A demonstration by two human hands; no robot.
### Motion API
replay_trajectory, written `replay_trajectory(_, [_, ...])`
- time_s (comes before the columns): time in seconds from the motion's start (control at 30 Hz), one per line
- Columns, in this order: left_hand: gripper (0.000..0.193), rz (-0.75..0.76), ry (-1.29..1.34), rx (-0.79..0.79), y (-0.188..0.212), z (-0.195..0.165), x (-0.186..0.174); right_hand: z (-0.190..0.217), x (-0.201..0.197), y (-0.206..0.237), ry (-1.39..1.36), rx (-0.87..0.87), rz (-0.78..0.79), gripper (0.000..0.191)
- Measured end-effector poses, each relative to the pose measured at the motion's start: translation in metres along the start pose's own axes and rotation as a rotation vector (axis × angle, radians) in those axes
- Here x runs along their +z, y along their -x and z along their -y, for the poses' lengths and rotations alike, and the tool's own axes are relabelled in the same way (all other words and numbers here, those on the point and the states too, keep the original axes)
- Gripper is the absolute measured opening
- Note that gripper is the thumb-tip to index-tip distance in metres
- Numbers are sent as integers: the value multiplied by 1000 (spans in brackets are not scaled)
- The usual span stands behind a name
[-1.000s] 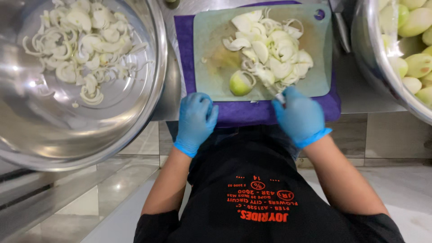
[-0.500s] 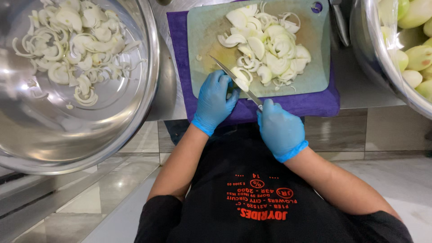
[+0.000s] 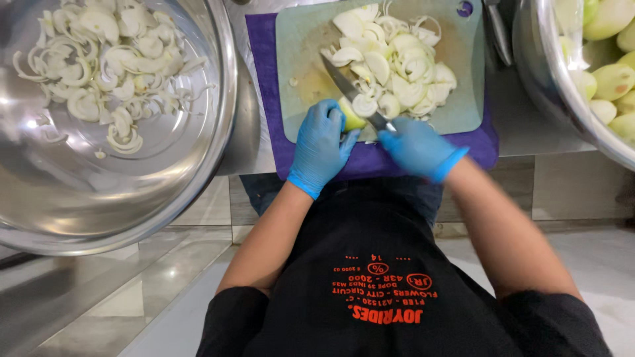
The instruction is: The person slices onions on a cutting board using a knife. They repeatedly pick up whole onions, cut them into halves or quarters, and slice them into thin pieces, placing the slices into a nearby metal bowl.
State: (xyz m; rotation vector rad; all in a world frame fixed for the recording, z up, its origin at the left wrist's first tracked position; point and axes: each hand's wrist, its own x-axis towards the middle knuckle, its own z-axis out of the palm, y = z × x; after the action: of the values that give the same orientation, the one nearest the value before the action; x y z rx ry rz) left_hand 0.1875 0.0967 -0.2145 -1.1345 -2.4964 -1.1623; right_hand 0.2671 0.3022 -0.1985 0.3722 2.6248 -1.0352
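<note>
Both my hands wear blue gloves. My left hand [image 3: 322,147] holds down an onion piece [image 3: 352,119] at the near edge of a pale green cutting board [image 3: 463,99]. My right hand [image 3: 418,147] is closed around the handle of a knife [image 3: 344,82], whose blade lies across the board beside the onion piece, pointing away and to the left. A heap of sliced onion [image 3: 397,63] covers the middle of the board. The board rests on a purple cloth [image 3: 264,79].
A large steel bowl [image 3: 165,198] at the left holds several onion slices [image 3: 106,66]. Another steel bowl [image 3: 549,92] at the right holds peeled whole onions [image 3: 612,79]. A metal utensil [image 3: 497,33] lies between the board and the right bowl.
My left hand moved from the cloth's edge onto the board and took hold of the onion piece. My right hand brought the knife blade up next to it.
</note>
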Motion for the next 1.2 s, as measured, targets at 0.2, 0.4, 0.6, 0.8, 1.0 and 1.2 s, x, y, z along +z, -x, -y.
replay_trajectory(0.2, [35, -27, 42, -18, -3, 1, -2, -5, -50, 3, 174, -186, -140, 28])
replay_trajectory(0.4, [34, -10, -2, -7, 1, 4, 4, 32, -13, 46, 439, -141, -297, 29])
replay_trajectory(0.6, [37, 2, -4, -8, -2, 1, 1, 49, 17, 55, 569, -104, -303, 30])
replay_trajectory(0.8, [39, -25, 2, -35, -2, -2, 4, 34, 38, 42, 669, -120, -352, 27])
replay_trajectory(1.0, [34, -40, 18, -83, -3, -2, 3, 17, 19, 3, 433, -105, -182, 29])
replay_trajectory(1.2, [39, -103, -54, -153, -18, -9, 9, 16, -18, 6, 287, -180, -164, 30])
